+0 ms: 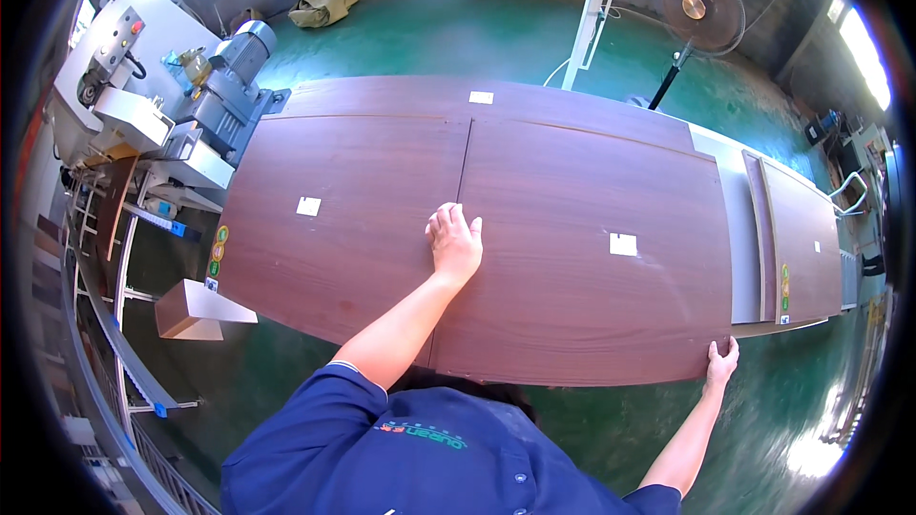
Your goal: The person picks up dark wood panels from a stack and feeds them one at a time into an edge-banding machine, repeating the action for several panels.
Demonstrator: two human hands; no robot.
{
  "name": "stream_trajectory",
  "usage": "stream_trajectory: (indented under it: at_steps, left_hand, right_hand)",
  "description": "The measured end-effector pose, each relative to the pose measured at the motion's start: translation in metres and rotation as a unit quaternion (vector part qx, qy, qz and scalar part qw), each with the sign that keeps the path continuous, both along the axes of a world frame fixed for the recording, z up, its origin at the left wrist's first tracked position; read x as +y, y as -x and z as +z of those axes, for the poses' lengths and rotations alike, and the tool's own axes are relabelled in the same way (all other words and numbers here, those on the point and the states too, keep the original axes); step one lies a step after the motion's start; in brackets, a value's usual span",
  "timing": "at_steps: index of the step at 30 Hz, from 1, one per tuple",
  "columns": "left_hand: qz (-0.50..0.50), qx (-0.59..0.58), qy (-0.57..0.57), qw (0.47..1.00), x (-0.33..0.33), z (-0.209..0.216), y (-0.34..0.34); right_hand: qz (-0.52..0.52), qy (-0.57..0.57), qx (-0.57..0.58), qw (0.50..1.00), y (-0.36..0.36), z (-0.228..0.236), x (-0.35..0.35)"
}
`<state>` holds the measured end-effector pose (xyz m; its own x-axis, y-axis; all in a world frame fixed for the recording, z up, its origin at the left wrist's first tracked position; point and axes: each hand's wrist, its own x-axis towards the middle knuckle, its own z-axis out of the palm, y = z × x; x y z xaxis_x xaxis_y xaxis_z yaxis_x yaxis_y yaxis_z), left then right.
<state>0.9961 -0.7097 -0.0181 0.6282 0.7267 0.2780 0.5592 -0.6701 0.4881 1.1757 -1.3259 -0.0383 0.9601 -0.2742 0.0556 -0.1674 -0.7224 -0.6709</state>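
Two large dark-brown wood-grain boards lie side by side in front of me, the left board and the right board, with a narrow seam between them. My left hand rests on top at that seam, its fingers spread on the surface and thumb out to the side. At the near right corner of the right board, my right hand grips the edge; the undersides of its fingers are hidden. Each board carries a small white label, such as the right label. Another brown board shows beneath, along the far side.
Narrower brown panels lie at the right on a pale surface. A machine with a grey motor stands at the left, above a metal roller frame. Beyond the boards are a white post and a pedestal fan.
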Motion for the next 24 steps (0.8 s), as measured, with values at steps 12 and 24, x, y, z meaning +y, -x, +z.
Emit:
stream_trajectory:
  at_steps: [12, 24]
  left_hand:
    - [-0.008, -0.001, -0.001, 1.0, 0.01, 0.006, -0.001]
    - [0.005, -0.053, 0.016, 0.998, 0.016, 0.005, 0.014]
  right_hand:
    - [0.009, -0.067, 0.058, 0.996, 0.006, 0.009, 0.005]
    - [0.08, -0.028, 0.068, 0.994, -0.028, -0.009, -0.01]
